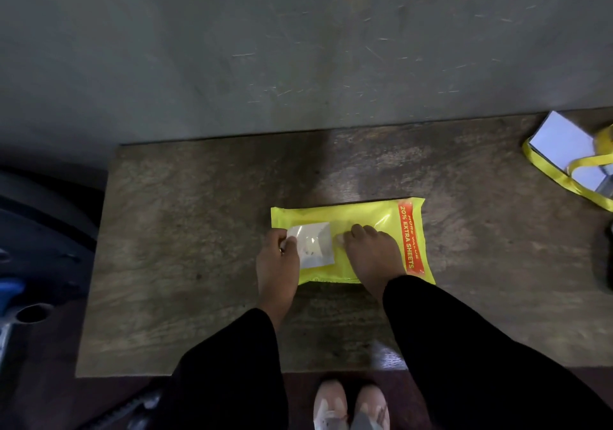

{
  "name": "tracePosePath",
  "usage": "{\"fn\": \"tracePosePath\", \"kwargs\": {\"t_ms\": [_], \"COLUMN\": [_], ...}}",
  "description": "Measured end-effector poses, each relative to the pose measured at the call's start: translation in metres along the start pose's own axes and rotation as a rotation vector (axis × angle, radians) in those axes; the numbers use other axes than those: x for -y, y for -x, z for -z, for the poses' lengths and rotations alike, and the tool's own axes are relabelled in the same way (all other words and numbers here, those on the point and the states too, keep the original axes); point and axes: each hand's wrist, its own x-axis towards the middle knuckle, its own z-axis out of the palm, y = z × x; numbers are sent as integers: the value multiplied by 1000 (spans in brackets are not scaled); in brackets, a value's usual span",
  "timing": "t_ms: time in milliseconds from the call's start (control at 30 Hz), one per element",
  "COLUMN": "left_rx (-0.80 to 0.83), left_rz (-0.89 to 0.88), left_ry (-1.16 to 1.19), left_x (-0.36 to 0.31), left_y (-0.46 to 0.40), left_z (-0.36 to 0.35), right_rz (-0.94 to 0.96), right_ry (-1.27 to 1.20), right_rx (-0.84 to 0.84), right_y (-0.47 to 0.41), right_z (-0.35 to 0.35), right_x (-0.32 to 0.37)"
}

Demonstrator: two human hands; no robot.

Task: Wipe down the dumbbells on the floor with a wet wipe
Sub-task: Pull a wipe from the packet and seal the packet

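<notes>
I see a brown, worn desk (185, 230) that stands against a grey, scratched wall (232, 48) and fills the middle of the view. On the desk, a little right of the middle, lies flat a yellow pack of wet wipes (371, 217) with an orange band that reads "20% EXTRA SHEETS". Both arms come from below in black sleeves (464, 346). The right hand (373, 257) rests on top of the pack, its fingers bent a little and pressing it down; it grips nothing that I can see. The left hand (277, 263) is at the left end of the pack, and its fingers (290, 242) pinch the edge of the white flap label (315, 247). At the far right of the desk lies a small white box (560, 147) with a yellow strap (564, 180) around it. Below the desk edge I see two light shoes (351, 406). No dumbbell is clear to me; dark, blurred equipment (39, 230) is at the left.
</notes>
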Motion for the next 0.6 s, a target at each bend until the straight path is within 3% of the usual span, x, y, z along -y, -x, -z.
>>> {"fn": "tracePosePath", "kwargs": {"t_ms": [433,600], "left_rx": [9,-11], "left_rz": [-23,-36], "left_ry": [-25,-22], "left_x": [6,8], "left_y": [-2,-3], "left_z": [-3,-5], "right_rz": [81,119], "right_ry": [1,-29], "right_rx": [28,-62], "right_y": [-18,-18], "right_z": [-11,-18], "right_x": [3,-2]}}
